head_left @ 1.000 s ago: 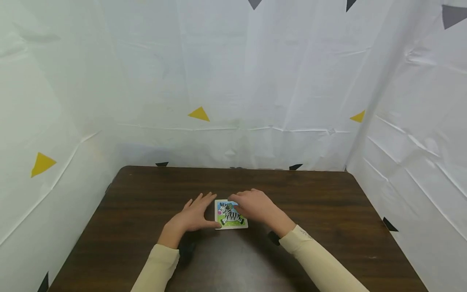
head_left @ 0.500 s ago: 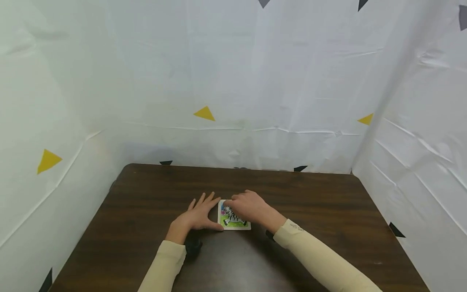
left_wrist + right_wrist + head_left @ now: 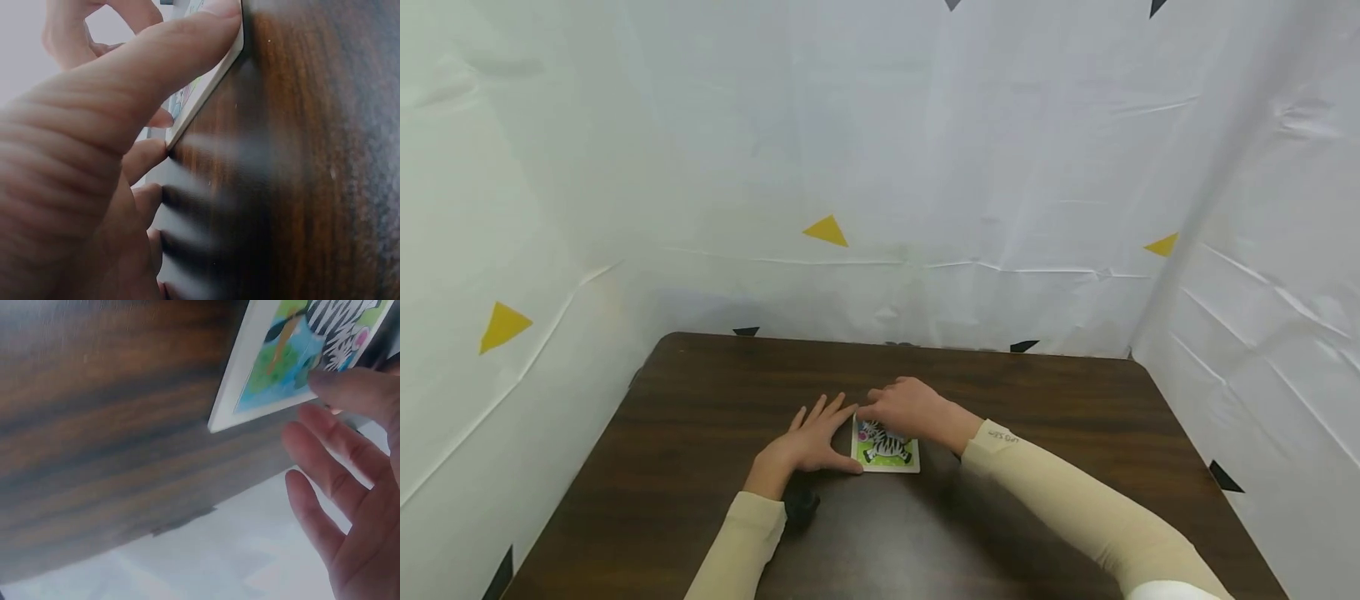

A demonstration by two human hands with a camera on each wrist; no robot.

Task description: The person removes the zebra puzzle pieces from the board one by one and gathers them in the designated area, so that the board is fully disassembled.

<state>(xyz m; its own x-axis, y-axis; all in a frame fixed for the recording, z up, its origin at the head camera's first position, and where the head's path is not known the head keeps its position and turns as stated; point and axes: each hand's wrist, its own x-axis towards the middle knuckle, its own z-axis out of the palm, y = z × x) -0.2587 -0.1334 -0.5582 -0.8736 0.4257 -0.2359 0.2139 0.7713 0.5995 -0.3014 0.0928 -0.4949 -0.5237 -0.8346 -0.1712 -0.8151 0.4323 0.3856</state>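
A small square board with a zebra picture [image 3: 889, 451] and a white border lies flat on the dark wooden table. My left hand [image 3: 807, 446] is at its left side, fingers spread; the thumb rests on the near left corner and the index fingertip is by the far left corner. In the left wrist view the thumb [image 3: 181, 47] presses on the board's edge. My right hand [image 3: 912, 408] reaches over the board's far part and hides some of the picture. In the right wrist view its fingers [image 3: 325, 459] are loosely bent near the border, apparently holding nothing.
The brown table top [image 3: 1037, 467] extends around the board on all sides. White sheeting [image 3: 880, 167] with yellow and dark triangles stands behind and at both sides. A black wrist device [image 3: 801, 507] sits under the left wrist.
My left hand has closed up to the board's left edge. The right hand has shifted left and away across the picture, toward the far left corner. The head view has turned slightly.
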